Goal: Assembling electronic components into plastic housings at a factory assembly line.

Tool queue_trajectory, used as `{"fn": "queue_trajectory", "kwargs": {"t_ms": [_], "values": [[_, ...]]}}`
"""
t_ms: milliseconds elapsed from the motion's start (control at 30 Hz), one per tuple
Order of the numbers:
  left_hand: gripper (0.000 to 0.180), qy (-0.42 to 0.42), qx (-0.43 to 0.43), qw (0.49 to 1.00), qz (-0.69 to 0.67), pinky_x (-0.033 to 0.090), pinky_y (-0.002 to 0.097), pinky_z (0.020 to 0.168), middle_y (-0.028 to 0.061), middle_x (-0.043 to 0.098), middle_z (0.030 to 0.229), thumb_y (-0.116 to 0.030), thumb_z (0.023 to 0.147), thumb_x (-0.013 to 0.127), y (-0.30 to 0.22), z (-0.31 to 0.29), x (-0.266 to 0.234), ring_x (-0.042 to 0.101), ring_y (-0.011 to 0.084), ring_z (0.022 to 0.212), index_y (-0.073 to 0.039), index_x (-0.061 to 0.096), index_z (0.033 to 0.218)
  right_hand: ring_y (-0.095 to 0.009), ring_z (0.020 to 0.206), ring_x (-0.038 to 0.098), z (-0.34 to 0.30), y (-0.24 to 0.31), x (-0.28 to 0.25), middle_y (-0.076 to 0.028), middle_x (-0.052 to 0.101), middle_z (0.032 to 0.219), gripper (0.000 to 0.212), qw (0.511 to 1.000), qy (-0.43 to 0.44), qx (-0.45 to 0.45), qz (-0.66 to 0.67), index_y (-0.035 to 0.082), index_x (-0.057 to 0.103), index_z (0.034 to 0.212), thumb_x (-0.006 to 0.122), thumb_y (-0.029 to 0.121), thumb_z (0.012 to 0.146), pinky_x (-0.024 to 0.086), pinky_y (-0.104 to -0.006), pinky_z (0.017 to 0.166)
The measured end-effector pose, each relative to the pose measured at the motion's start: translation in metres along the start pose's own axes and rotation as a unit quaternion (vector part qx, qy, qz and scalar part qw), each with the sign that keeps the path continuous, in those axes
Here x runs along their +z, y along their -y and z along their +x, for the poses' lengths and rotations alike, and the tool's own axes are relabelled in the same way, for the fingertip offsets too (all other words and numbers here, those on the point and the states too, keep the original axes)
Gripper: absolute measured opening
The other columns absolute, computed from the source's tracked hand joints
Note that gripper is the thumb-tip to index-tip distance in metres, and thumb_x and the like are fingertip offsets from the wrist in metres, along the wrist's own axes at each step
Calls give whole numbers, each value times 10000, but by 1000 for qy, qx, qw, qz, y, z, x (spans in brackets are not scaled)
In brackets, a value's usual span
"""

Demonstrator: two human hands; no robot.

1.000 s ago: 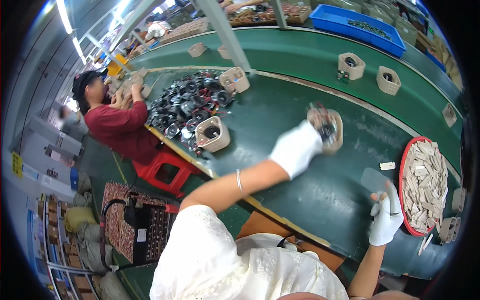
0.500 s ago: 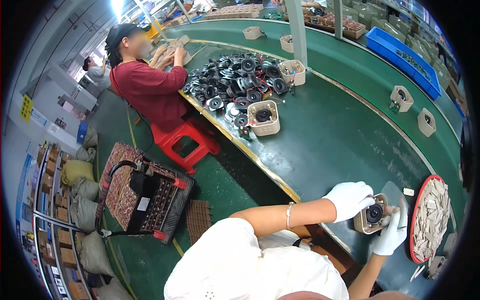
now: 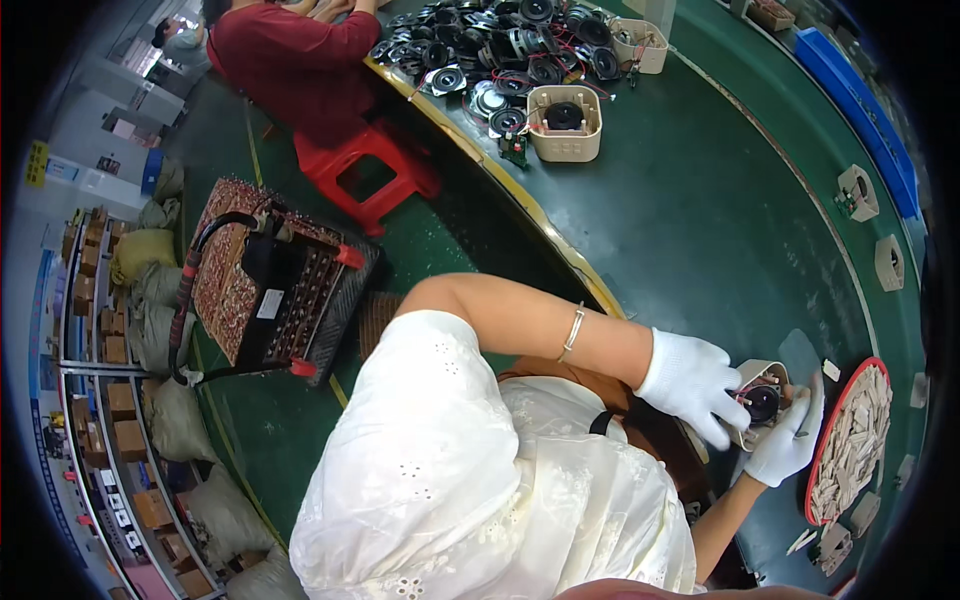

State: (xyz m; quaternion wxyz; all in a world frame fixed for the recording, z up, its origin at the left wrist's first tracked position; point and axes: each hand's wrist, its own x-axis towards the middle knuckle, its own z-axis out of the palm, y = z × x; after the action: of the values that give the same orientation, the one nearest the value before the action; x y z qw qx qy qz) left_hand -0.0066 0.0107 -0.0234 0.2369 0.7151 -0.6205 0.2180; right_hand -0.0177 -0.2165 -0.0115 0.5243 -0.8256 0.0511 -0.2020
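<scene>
Right now, your left hand, in a white glove, reaches in from the left with its fingers spread at the near-left edge of the beige box. Whether those fingers grip the wall or only rest against it, you can't tell from this view. Your right hand, gloved too but with bare tips showing, is closed on the other side of the box, its thumb near the round black speaker inside. The box sits between your two hands, close to the bench's front edge, tilted so its open side faces you.

Just beyond your right fingers lie a clear sheet and a small white piece. To their right is a red tray full of pale strips.

Farther up the bench, a heap of speakers lies beside a second box, which has its own speaker in it, and a green board lies near its left side. On the green belt stand two more boxes, near a blue bin. To your left, a co-worker in a red top is by a red stool.
</scene>
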Motion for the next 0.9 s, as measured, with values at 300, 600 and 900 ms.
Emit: {"fn": "queue_trajectory", "kwargs": {"t_ms": [300, 600, 900], "values": [[120, 64, -313, 945, -66, 549, 423, 631, 32, 650, 945, -223, 866, 603, -35, 7, -2, 660, 305, 715, -170, 672, 950, -101, 901, 645, 9, -11, -8, -62, 689, 1023, 330, 998, 55, -30, -30, -4, 602, 1358, 515, 83, 1052, 509, -249, 832], [470, -305, -510, 506, -626, 573, 326, 825, 130, 701, 1114, -15, 914, 604, -28, 5, -4, 715, 177, 921, 0, 511, 1374, -92, 822, 614, -7, 10, -34, -69, 721, 968, 305, 998, 24, 36, 52, -35, 680, 1230, 588, 85, 966, 485, -221, 774], [570, -283, -534, 489, -628, 604, 433, 888, 235, 647, 1113, 89, 908, 509, -24, 12, 2, 709, 333, 993, 46, 343, 1451, -234, 577, 638, -15, 46, -86, -72, 698, 753, 358, 919, 242, -266, -164, 25, 719, 1086, 671, -37, 736, 493, -307, 549]]}}
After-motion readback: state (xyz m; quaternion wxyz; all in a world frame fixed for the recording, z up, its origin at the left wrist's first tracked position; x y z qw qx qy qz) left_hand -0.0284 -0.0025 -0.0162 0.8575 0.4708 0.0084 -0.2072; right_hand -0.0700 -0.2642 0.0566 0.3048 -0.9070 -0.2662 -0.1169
